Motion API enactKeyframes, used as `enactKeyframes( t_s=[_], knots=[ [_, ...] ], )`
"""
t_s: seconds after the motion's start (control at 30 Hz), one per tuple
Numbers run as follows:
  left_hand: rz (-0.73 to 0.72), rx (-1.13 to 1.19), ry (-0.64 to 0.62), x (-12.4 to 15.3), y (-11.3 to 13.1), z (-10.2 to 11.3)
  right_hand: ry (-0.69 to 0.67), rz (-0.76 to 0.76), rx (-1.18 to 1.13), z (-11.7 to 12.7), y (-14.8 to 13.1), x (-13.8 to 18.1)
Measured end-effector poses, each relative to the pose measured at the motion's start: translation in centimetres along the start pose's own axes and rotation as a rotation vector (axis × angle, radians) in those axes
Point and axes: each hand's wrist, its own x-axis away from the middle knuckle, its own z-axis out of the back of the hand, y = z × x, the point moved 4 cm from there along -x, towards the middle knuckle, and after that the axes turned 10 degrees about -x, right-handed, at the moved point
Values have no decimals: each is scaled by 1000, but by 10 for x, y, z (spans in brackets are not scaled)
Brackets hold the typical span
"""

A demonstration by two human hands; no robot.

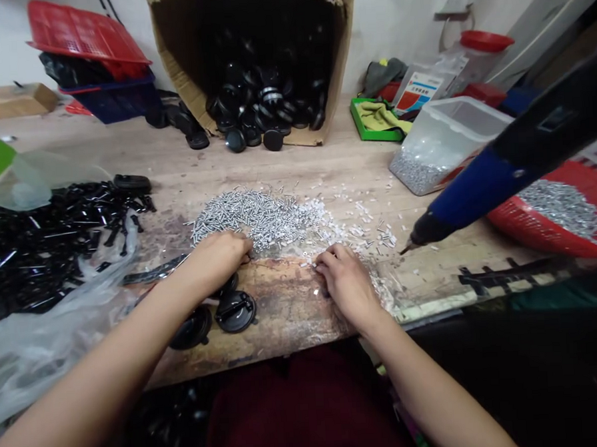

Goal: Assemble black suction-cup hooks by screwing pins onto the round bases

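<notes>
My left hand [224, 249] is at the near edge of a pile of small metal screws [238, 210], fingers curled with the tips pointing down. Whatever those fingers hold is hidden. Below that wrist, a round black part [236, 311] with a bar across it lies on the table, beside a second round black part [194, 328] that my forearm partly covers. My right hand [346, 278] rests low at the table's front, fingers bent together near scattered small white pieces [333, 231]. Its fingertips are close to the wood; I cannot make out anything in them.
A blue and black electric screwdriver [481, 180] hangs at the right, tip down. Behind it are a clear tub [425, 157] and a red basket [508, 222] of metal pieces. A cardboard box [175, 63] of black parts stands behind; black pieces [53, 229] lie left.
</notes>
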Motion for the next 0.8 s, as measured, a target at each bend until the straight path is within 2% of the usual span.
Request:
enactKeyframes(
  t_s=[0.2, 0.37, 0.43, 0.57, 0.63, 0.67, 0.73, 0.8],
  knots=[
    [-16, 40, 0, 4, 1, 2, -8, 47, 44, -10, -4, -13],
    [-47, 126, 13, 1, 4, 6, 29, 69, -55, -7, -11, -13],
    [-57, 178, 44, 0, 2, 10, 57, 80, -277, -1, -18, -13],
    [-20, 335, 161, 12, 0, 26, 139, 14, -974, 8, -41, -12],
    [72, 685, 266, 25, 2, 36, 208, 3, -1199, 11, -55, -11],
    [131, 967, 313, 32, 6, 38, 249, 18, -1266, 13, -63, -11],
    [207, 1559, 349, 46, 20, 37, 321, 59, -1336, 16, -78, -10],
    [244, 2020, 309, 56, 41, 32, 326, 67, -1381, 15, -89, -9]
  ],
)
